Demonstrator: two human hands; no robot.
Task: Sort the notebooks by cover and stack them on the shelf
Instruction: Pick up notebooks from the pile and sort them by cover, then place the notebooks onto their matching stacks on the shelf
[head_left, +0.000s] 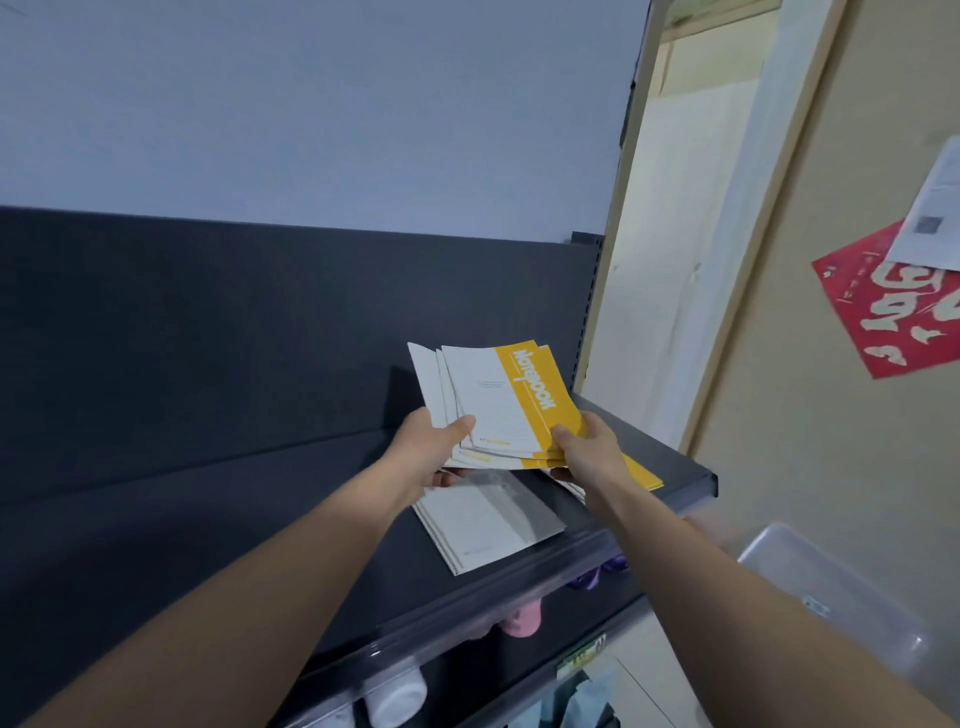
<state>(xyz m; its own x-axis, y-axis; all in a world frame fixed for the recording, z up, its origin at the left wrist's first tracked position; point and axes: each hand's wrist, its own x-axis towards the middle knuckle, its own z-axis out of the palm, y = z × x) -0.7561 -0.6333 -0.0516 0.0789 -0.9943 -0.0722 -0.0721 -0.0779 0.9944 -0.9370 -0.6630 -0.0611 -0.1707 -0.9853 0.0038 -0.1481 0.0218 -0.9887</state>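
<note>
Forearms reach up from the bottom of view, both at work. Nearest, under the shelf's front lip, sit white bottles (395, 696) and something pink (522, 621); a clear bin (831, 597) stands low on the right, beyond the shelf's right end.

On the dark shelf (260, 519) a grey-cover stack (488, 525) lies askew, its near corner right at the front edge. Just above it, left hand (426, 452) and right hand (587, 447) both grip the yellow-band bunch (498, 400), thumbs on top, fingers underneath. The bunch is fanned, edges not squared, held clear of the shelf, tilted w/ far end up. Below the right wrist, one or more yellow notebooks (641, 475) lie at the front-right corner; how many, can't tell.

Risks, as I judge them:
- Fanned bunch is loose; if either thumb eases, inner books prob. slide out toward the grey stack and mix the covers.
- Right wrist hangs just over the corner pile; a brush could push it off the right end, approx. toward the bin.
- Grey stack near the lip: any nudge from a forearm may tip it over the front.
- Setting the bunch down unsquared gives a leaning pile.
</note>
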